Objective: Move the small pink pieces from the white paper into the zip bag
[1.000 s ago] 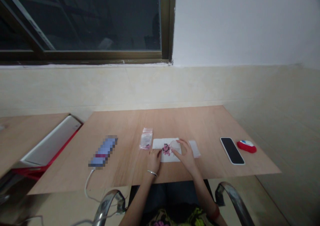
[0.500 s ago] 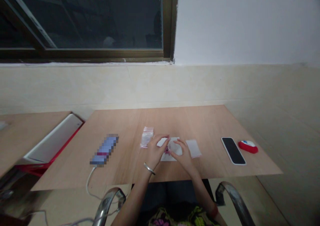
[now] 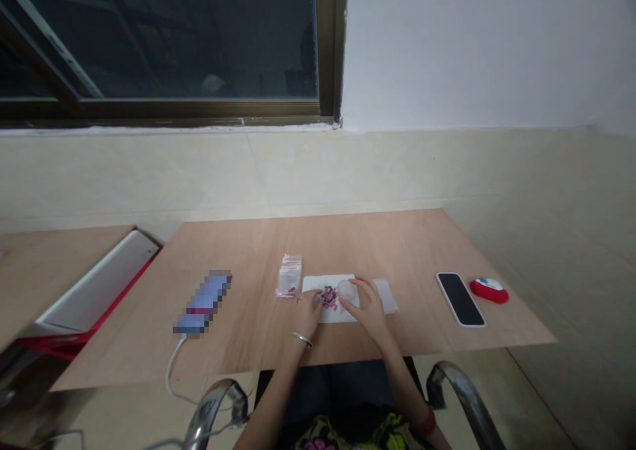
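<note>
My right hand (image 3: 368, 307) grips a small round translucent dish or lid (image 3: 348, 293) between thumb and fingers, over the right part of a white sheet (image 3: 342, 315). Beside it on the sheet lies a loose cluster of small pink and purple beads (image 3: 329, 298). My left hand (image 3: 309, 312), with a silver bangle at the wrist, rests at the left side of the cluster. Its fingers are curved, with a small gap between thumb and forefinger, and no held object shows. Left of the sheet lies a clear zip bag (image 3: 289, 276) with some pinkish bits near its lower end.
A whitish translucent sheet or bag (image 3: 385, 296) lies right of the white sheet. Farther right are a phone with a black screen (image 3: 460, 299) and a red-and-white object (image 3: 489, 290). On the left, a pixelated device (image 3: 203, 303) has a white cable (image 3: 170, 370) hanging off the table (image 3: 248, 238).
My left hand has dropped back down and left from above the sheet, uncovering the beads, which look more spread. My right hand stays at the round dish. The view has shifted slightly.
</note>
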The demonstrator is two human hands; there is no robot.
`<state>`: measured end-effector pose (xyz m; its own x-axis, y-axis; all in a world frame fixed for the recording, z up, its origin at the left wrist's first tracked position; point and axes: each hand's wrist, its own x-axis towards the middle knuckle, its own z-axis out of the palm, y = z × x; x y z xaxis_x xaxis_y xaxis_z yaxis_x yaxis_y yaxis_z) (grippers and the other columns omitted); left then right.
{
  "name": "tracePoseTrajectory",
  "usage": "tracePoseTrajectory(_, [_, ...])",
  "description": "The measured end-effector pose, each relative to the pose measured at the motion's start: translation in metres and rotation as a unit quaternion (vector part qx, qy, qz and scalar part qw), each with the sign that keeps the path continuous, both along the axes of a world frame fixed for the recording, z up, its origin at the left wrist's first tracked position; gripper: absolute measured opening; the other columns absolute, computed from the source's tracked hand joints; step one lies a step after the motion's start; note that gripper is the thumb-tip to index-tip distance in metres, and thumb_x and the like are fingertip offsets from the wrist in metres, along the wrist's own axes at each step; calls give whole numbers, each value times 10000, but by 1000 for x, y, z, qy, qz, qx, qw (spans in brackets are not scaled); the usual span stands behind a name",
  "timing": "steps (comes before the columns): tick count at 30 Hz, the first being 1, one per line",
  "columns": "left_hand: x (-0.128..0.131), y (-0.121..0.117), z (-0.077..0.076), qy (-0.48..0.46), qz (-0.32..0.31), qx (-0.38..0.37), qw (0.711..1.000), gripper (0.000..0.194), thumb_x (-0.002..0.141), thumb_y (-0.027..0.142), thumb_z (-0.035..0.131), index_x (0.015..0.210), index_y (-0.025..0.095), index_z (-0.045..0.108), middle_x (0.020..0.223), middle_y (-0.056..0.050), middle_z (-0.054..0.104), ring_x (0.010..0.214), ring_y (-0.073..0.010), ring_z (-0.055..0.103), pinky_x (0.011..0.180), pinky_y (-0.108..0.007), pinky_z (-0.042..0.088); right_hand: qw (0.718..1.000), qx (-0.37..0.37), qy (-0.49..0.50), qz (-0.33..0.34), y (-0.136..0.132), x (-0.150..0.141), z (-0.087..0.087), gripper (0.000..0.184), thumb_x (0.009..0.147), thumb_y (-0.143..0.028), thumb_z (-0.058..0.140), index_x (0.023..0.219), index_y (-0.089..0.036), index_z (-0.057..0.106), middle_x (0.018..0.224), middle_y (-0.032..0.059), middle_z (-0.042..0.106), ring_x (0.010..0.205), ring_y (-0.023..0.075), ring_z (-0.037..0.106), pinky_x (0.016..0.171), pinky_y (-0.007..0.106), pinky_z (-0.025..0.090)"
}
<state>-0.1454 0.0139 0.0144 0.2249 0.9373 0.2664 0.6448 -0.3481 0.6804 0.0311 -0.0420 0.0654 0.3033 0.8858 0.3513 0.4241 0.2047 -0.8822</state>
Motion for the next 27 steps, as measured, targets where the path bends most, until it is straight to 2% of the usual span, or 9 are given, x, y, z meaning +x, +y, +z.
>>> tracePoseTrajectory(3, [0, -4, -10, 10, -23, 3, 1000, 216, 832, 253, 497, 985, 184, 633, 984, -77, 673, 929, -211, 616, 874, -388, 451, 1000, 1, 4, 2, -1, 0, 3, 414, 684, -364, 690, 1061, -220, 594, 1161, 92, 537, 1125, 243, 490, 979, 429, 394])
tracePoseTrajectory(8, [1, -3, -15, 6, -31, 16, 999, 204, 833, 284, 513, 960, 199, 649, 958, -67, 683, 908, -212, 617, 877, -393, 441, 1000, 7, 1, 1, -1, 0, 3, 408, 695, -360, 683, 1062, -210, 587, 1165, 99, 536, 1122, 238, 492, 976, 419, 396])
tracePoseTrajectory(15, [-9, -2, -25, 1, -30, -40, 999, 206, 809, 297, 535, 924, 185, 665, 934, -64, 680, 894, -211, 597, 863, -387, 441, 1000, 10, 2, -4, 1, 3, -5, 439, 681, -379, 699, 1067, -203, 586, 1161, 104, 535, 1121, 241, 491, 979, 421, 392])
tracePoseTrajectory(19, [-12, -3, -26, 8, -56, -50, 997, 174, 802, 250, 531, 872, 189, 678, 903, -63, 683, 880, -211, 593, 862, -381, 433, 1000, 4, 5, -1, 1, 3, -6, 429, 687, -376, 692, 1069, -210, 589, 1166, 102, 534, 1123, 240, 490, 982, 418, 392])
tracePoseTrajectory(27, [-15, -3, -23, -17, -54, -61, 997, 173, 791, 262, 543, 873, 191, 679, 896, -63, 682, 876, -206, 604, 846, -365, 444, 1000, 10, 7, -5, 1, 3, -5, 430, 677, -372, 698, 1062, -215, 593, 1168, 101, 537, 1119, 245, 495, 976, 422, 396])
